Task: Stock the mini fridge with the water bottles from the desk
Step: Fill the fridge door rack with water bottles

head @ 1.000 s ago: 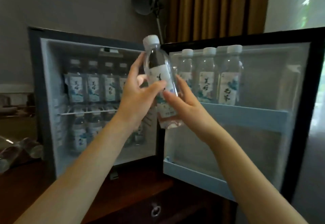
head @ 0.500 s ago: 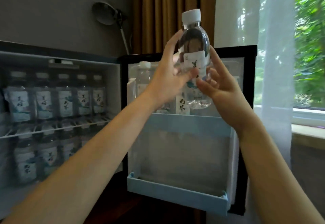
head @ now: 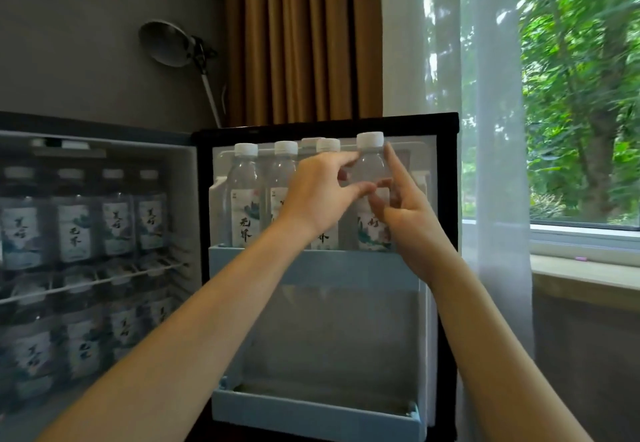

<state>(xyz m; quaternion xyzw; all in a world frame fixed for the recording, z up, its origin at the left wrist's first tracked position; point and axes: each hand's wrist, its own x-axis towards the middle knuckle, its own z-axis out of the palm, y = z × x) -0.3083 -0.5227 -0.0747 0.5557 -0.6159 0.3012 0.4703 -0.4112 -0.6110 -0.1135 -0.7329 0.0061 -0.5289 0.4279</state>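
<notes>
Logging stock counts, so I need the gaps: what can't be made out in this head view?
Head view:
- Rightmost bottle base: upper door shelf wall hides it.
- Middle door bottles labels: left hand covers them.
- Fridge-interior bottles: blurred, cut by left edge.
- Whether left hand or right hand grips it: fingers blurred.

Both bare forearms reach up and forward, converging on the water bottle point(head: 372, 167). The left hand point(head: 317, 195) is at the bottle's left, with index finger and thumb curled round its neck and shoulder. The right hand point(head: 407, 223) is at its right, index finger straight up along its side and the other fingers loosely bent against its front. Whether they grip is unclear.
</notes>
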